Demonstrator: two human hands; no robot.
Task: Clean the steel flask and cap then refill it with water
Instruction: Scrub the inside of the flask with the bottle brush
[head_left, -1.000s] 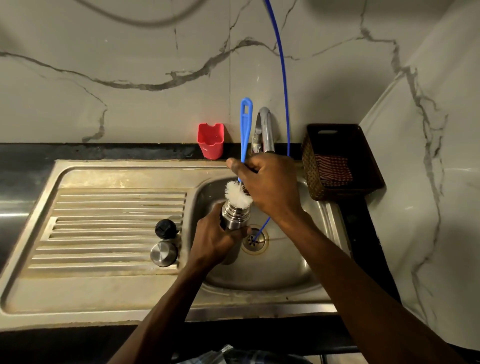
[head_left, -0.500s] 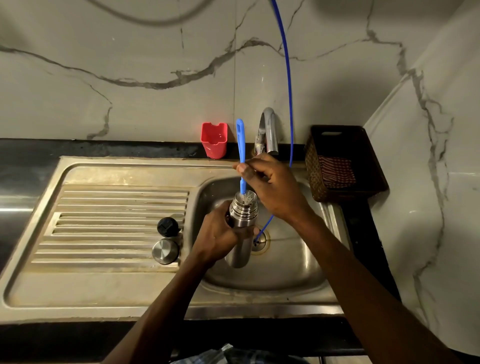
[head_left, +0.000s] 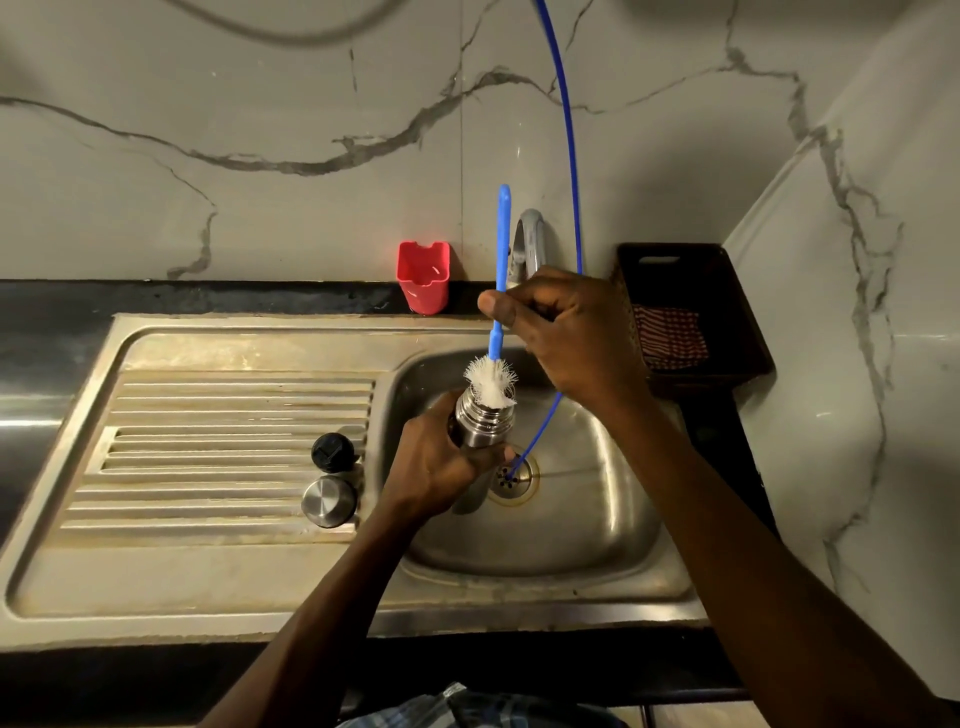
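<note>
The left hand (head_left: 441, 462) wraps the flask (head_left: 480, 423) over the sink (head_left: 545, 561) — the right hand (head_left: 566, 332), at its 1 o'clock, pinches the brush (head_left: 497, 312), bristles at the flask's mouth. Two caps (head_left: 330, 501) sit at 9 o'clock; marble wall behind.

Both bare forearms reached forward from the bottom edge and converged toward the middle. The left hand (head_left: 441, 462) sat lower, knuckles up, fingers curled tight around the steel flask (head_left: 480, 423). The right hand (head_left: 566, 332) was higher and farther forward, wrist bent, its thumb and fingers pinching the thin handle of the blue bottle brush (head_left: 498, 291), back of the hand facing the camera.
</note>
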